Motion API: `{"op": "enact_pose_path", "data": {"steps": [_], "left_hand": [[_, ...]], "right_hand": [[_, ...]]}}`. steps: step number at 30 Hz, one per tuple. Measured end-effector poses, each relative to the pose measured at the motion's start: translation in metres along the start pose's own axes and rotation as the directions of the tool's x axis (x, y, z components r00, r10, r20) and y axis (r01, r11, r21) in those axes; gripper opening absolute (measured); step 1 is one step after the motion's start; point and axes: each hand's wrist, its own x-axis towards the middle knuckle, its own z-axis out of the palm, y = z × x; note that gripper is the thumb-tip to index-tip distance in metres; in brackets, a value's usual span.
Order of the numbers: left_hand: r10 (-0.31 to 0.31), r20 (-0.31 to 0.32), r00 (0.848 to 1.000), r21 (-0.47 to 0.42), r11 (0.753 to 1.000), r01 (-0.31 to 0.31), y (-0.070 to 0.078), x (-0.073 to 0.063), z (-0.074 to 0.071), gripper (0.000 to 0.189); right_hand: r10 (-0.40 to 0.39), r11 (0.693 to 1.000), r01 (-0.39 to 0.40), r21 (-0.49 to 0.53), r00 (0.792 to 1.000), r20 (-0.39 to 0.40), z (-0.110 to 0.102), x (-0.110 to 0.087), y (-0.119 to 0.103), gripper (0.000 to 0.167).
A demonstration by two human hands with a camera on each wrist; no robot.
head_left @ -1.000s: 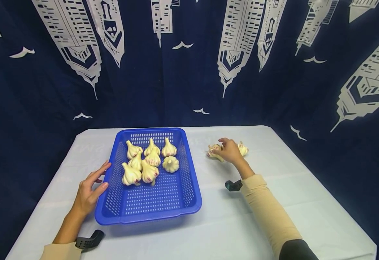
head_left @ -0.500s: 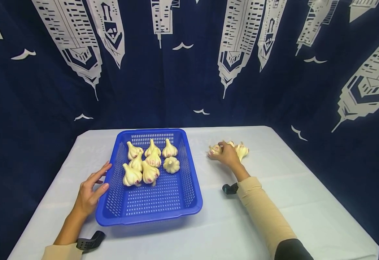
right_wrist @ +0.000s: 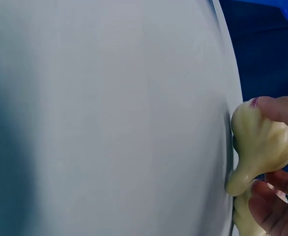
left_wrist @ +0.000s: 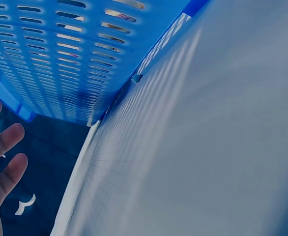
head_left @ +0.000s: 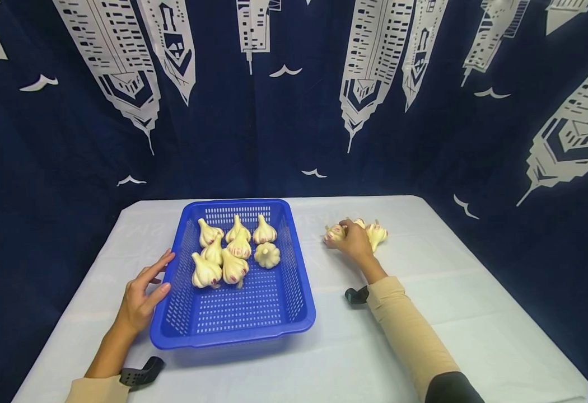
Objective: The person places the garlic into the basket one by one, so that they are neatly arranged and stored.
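Observation:
A blue plastic basket (head_left: pixel 233 330) stands on the white table, with several pale, purple-tinged garlic bulbs (head_left: pixel 206 272) grouped in its far part. My left hand (head_left: pixel 138 299) rests its relaxed fingers against the basket's left rim; in the left wrist view its fingers (left_wrist: pixel 9 142) appear extended beside the slotted wall. Right of the basket, my right hand (head_left: pixel 357 244) pinches a garlic bulb (head_left: pixel 333 233). The right wrist view shows that bulb, neck pointing down, with thumb and fingers around it. Another garlic bulb (head_left: pixel 376 234) lies just right of this hand, and one more is partly hidden behind it.
The white cloth-covered table (head_left: pixel 374 347) ends at a far edge close behind the loose bulbs. Behind it hangs a dark blue curtain (head_left: pixel 274 129) printed with white buildings. A black wrist device (head_left: pixel 143 373) is worn at the left wrist, another (head_left: pixel 357 295) at the right.
My right hand has shifted slightly left and down onto the left loose bulb, its fingers closing around it, uncovering more of the bulbs behind. The left hand keeps its place at the basket.

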Motion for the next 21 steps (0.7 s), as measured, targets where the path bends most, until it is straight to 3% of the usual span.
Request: {"op": "enact_pose_path", "data": {"steps": [11, 21], "left_hand": [[-0.012, 0.001, 1.0, 0.006, 1.0, 0.012, 0.002, 0.001, -0.001, 0.059], [-0.008, -0.002, 1.0, 0.006, 1.0, 0.008, 0.001, 0.001, 0.001, 0.057]], "right_hand": [[-0.099, 0.995, 0.1, 0.007, 0.993, -0.06, -0.009, -0.002, -0.023, 0.064], [-0.176, 0.983, 0.178, 0.032, 0.983, -0.059, -0.021, -0.01, -0.053, 0.061]]}}
